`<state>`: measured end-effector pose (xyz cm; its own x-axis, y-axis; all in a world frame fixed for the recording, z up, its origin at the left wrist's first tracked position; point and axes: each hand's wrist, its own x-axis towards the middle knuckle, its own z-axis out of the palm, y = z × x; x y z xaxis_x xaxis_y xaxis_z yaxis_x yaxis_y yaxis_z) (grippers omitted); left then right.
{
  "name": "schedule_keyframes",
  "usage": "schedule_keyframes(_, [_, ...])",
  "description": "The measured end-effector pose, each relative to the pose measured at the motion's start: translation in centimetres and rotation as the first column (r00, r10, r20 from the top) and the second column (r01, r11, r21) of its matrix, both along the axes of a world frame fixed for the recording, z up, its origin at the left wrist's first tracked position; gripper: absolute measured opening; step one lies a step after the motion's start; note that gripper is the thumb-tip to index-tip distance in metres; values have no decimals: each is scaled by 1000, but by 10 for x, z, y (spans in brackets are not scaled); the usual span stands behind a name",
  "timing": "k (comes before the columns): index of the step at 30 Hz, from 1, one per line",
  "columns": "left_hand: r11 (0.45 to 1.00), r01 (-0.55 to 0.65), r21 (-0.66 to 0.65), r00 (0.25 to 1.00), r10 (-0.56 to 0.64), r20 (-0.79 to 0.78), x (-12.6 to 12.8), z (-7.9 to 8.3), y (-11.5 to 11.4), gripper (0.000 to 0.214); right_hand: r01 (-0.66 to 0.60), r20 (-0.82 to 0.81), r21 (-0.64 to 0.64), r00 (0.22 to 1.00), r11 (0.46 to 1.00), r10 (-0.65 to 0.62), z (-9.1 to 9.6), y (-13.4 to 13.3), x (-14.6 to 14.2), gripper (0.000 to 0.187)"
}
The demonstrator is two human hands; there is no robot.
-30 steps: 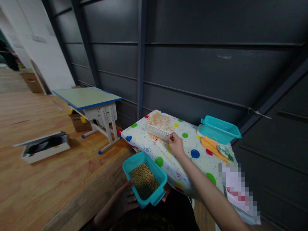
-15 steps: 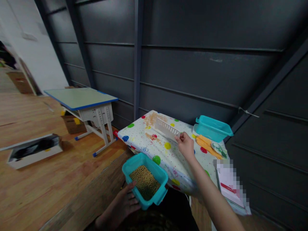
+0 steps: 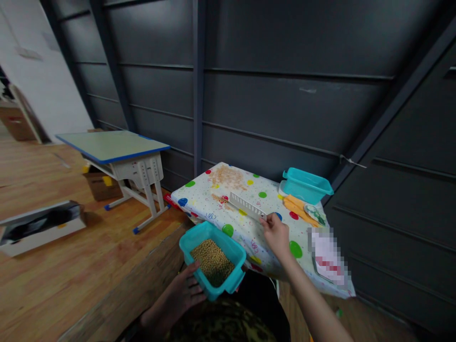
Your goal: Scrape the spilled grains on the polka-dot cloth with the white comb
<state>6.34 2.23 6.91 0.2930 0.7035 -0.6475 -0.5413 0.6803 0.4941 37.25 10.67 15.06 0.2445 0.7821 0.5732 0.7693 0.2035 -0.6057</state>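
Observation:
My left hand grips the near left side of a teal plastic container, tilted a little below the table's front edge. Round tan beans, like soybeans, lie inside it. Between thumb and fingers, my right hand pinches one end of a white slotted plastic strip. The strip stands on its long edge over the spotted tablecloth. At the strip's far end is a small heap of beans. Behind it, a wider patch of tan bits is spread on the cloth.
A second teal container stands at the table's back right, beside an orange cloth and a round green-and-white item. Papers, partly blurred out, lie at the right edge. To the left are a school desk and an open white box.
My right hand has drawn the white strip nearer to me, from the wide patch to the small bean heap. My left hand still holds the container. The view has shifted slightly.

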Motion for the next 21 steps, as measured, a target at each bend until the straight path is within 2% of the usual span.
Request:
schedule_keyframes(2, [999, 9, -52, 994, -15, -107, 4, 13, 2, 61, 18, 4, 26, 1000, 1000, -18, -1, -3, 1, 28])
schedule_keyframes(5, [999, 6, -39, 994, -10, -106, 7, 24, 3, 58, 11, 21, 44, 1000, 999, -12, -4, -7, 2, 28])
schedule_keyframes(13, [1000, 14, -17, 997, -15, -81, 5, 23, 1, 63, -9, 47, 79, 999, 997, 5, -13, -31, -7, 27])
schedule_keyframes(17, [1000, 18, -1, 998, -18, -67, 4, 22, 1, 62, -70, 22, 68, 997, 995, 68, -11, -39, -10, 28])
schedule_keyframes(21, [999, 22, -24, 993, -25, -117, 3, 27, 3, 56, -49, 46, 79, 998, 996, 45, -6, -42, -14, 28])
